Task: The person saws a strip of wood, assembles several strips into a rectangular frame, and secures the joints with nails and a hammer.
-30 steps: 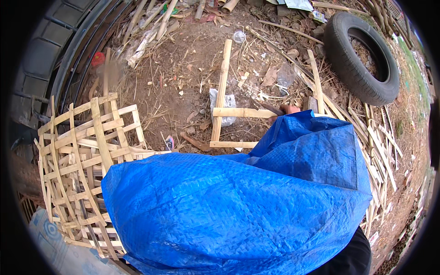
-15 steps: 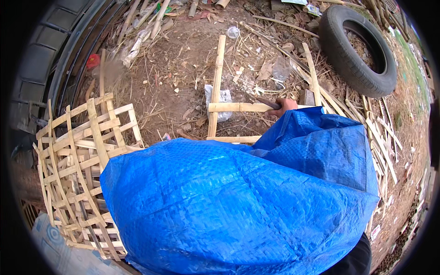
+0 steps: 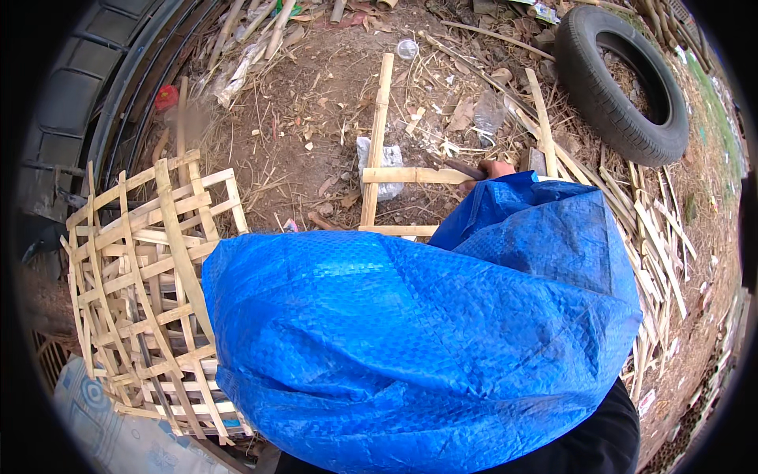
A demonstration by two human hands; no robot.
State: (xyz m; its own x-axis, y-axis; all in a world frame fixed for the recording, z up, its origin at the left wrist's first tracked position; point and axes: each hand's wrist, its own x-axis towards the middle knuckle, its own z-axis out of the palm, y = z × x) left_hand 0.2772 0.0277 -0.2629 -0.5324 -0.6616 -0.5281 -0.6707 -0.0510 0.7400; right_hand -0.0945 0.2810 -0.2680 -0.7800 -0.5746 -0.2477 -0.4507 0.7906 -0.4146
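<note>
— What's that hand up to?

— Hard to see much. A big blue tarp (image 3: 426, 347) covers nearly everything in front of the person. Only the right hand (image 3: 496, 169) pokes out at the tarp's top edge, and its grip is closed around a dark handle of some tool (image 3: 462, 167) that points left

— Over what?

— Over a bamboo frame (image 3: 377, 158) lying flat on the dirt ground (image 3: 308, 150): one long slat running away from the person, two short cross slats (image 3: 414, 175) branching right. The tool's tip lies at the upper cross slat, just beside the hand

— And the left hand?

— Under the tarp, out of sight; I cannot tell what its grip is doing

— Anything else around?

— A woven bamboo lattice panel (image 3: 150, 292) on the left, touching the tarp's edge. A loose pile of split bamboo strips (image 3: 647, 237) on the right, a black tyre (image 3: 624, 83) beyond it, and a crumpled clear plastic bag (image 3: 383, 158) under the frame
</note>
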